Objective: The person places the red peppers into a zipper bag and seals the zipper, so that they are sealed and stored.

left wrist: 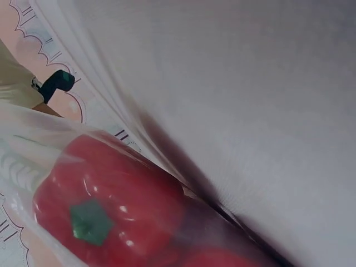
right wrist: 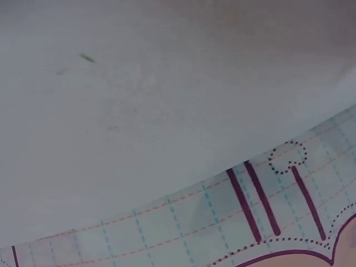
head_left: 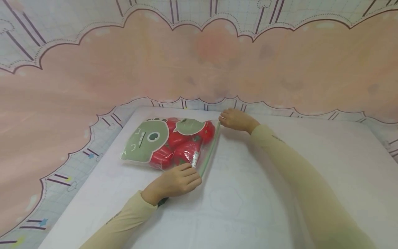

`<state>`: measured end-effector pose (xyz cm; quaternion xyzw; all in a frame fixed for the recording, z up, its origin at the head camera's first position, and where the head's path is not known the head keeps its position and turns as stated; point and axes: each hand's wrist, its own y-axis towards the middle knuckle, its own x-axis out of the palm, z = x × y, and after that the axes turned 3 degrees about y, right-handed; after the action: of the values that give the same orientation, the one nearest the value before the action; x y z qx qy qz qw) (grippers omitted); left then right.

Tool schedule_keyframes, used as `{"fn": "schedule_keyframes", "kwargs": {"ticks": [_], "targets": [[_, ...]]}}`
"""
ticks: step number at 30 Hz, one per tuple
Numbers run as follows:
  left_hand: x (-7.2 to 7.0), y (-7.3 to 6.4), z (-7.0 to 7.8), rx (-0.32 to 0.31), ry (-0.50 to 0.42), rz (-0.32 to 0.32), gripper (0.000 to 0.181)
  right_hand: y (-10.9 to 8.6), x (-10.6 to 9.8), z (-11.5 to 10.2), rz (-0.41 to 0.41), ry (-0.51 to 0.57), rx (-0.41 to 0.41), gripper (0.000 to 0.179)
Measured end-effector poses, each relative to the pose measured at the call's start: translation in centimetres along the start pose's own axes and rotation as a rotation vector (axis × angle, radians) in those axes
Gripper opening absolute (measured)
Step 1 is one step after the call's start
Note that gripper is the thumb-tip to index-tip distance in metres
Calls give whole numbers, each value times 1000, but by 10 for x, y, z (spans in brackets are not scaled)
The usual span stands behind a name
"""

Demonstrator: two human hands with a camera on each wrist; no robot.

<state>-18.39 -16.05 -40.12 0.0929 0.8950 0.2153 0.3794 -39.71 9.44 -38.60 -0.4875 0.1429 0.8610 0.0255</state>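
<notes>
A clear zip bag point(head_left: 146, 143) printed with a green cartoon monster lies on the table in the head view, its green-edged mouth point(head_left: 211, 154) facing right. Several red bell peppers point(head_left: 186, 150) fill it; one red bell pepper point(left wrist: 111, 200) with a green stem shows through the plastic in the left wrist view. My left hand point(head_left: 178, 181) grips the near corner of the bag's mouth, fingers curled over it. At the far corner, my right hand point(head_left: 236, 119) pinches the other end of the edge. Neither hand's fingertips show in the wrist views.
Under the bag is a white table point(head_left: 248, 193). A patterned pink and white cloth point(head_left: 199, 65) hangs behind it and along the left side. In the right wrist view, a small green scrap or mark point(right wrist: 87, 57) shows on the white surface.
</notes>
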Motion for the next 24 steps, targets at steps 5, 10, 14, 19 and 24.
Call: {"fn": "schedule_keyframes", "kwargs": {"ticks": [5,10,14,19,24], "targets": [[0,0,1,-10,-1,-67,21,12,0,5,-40,-16,6,13],[1,4,0,-24,-22,-226,14,26,0,9,-54,-24,33,14],[3,5,-4,-39,-21,-375,26,35,3,10,-55,-48,96,15],[7,4,-9,-94,-34,-481,24,42,3,9,-26,-78,157,16],[10,5,-8,-177,-84,-508,23,42,7,7,-10,-103,184,16]]}}
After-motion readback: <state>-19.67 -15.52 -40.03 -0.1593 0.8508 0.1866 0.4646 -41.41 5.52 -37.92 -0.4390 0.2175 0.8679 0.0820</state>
